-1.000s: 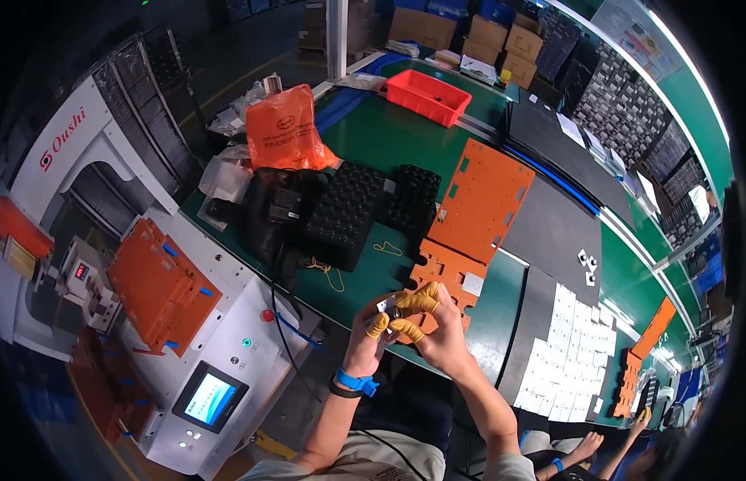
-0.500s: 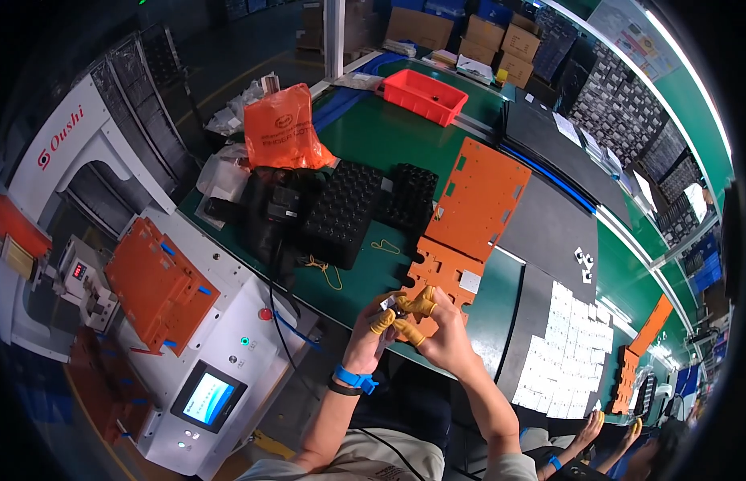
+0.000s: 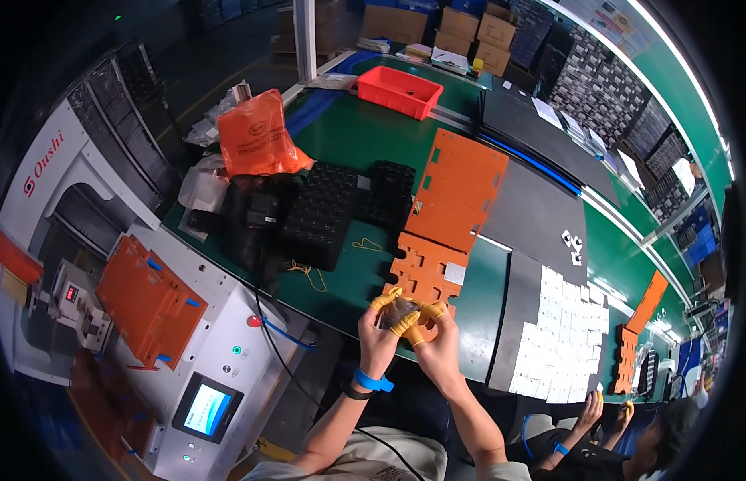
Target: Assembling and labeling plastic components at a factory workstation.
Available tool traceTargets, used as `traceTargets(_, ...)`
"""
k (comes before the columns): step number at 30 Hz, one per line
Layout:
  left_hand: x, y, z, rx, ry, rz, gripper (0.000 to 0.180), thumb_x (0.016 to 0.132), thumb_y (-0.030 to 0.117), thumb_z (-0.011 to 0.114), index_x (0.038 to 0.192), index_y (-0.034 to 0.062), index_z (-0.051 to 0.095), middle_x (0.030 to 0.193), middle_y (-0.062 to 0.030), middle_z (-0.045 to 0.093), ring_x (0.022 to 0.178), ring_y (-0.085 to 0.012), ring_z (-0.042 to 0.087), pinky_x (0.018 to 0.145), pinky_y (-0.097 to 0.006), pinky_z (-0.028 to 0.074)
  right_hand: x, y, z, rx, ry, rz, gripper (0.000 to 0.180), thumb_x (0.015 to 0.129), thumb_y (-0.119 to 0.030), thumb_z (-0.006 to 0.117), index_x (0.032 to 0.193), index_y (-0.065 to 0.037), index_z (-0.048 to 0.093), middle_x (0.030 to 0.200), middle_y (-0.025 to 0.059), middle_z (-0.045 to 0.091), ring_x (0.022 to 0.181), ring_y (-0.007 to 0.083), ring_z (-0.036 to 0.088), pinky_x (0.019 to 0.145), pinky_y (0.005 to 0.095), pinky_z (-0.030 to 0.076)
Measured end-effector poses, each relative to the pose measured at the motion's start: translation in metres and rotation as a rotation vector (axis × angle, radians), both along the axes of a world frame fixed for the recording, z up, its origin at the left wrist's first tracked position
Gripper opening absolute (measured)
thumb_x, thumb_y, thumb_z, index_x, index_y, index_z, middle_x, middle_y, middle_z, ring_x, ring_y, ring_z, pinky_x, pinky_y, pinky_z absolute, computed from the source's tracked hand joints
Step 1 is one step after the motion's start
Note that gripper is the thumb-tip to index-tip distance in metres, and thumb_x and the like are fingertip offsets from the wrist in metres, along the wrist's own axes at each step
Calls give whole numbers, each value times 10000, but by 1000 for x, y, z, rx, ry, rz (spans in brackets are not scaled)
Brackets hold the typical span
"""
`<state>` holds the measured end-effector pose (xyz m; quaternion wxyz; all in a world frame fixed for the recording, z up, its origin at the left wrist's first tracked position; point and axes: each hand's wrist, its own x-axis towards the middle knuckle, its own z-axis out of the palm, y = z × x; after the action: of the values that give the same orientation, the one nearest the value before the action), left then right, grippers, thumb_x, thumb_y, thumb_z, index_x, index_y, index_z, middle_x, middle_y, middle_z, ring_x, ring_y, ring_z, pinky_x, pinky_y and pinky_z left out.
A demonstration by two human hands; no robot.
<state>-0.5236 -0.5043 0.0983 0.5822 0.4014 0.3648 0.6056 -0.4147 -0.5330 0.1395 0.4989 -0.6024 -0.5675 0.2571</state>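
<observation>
My left hand (image 3: 378, 335) and my right hand (image 3: 438, 343) meet at the near edge of the bench, with yellow finger cots on several fingertips. Between them they grip a small dark, partly see-through piece (image 3: 398, 311); the fingers cover much of it, and its kind cannot be made out. Just beyond lies an orange fixture plate (image 3: 421, 268) with cut-outs and a whitish square (image 3: 454, 273) set in it. Its flat orange cover (image 3: 461, 188) is laid back behind it. A blue wrist strap (image 3: 374, 381) and a black band circle my left wrist.
Black trays (image 3: 321, 215), a yellow band (image 3: 365, 244) and an orange bag (image 3: 260, 135) are on the green bench to the left. A red bin (image 3: 399, 92) stands farther back. White cards (image 3: 553, 345) cover a dark mat at right, near a co-worker's hands (image 3: 591, 410). A white machine (image 3: 220, 333) stands left.
Both hands have turned around the small piece, and its dark see-through side now shows between the fingers. The whole view has shifted a little.
</observation>
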Motion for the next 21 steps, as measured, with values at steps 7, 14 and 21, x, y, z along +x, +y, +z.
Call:
traceTargets(7, 24, -3, -10, 7, 100, -12, 345, 879, 69, 747, 1197, -26, 654, 1028, -20, 671, 906, -66, 586, 785, -226, 499, 13, -14, -17, 61, 56, -180, 329, 774, 62, 706, 1098, 21, 668, 839, 69, 522, 769, 182, 504, 681, 305, 432)
traceTargets(14, 27, -7, -9, 9, 117, -106, 321, 897, 100, 730, 1178, -40, 664, 997, -21, 689, 872, -66, 595, 758, -235, 500, 23, -13, -10, 250, -180, -231, 313, 746, 67, 686, 1056, 21, 681, 806, 78, 512, 737, 208, 518, 670, 309, 425)
traceTargets(21, 29, 0, 4, 90, 345, -36, 377, 881, 148, 759, 1200, -32, 669, 993, -101, 735, 920, -115, 652, 815, -283, 518, 44, -6, -26, 44, 55, -282, 184, 834, -40, 738, 992, 34, 681, 829, 67, 566, 745, 157, 546, 689, 303, 444)
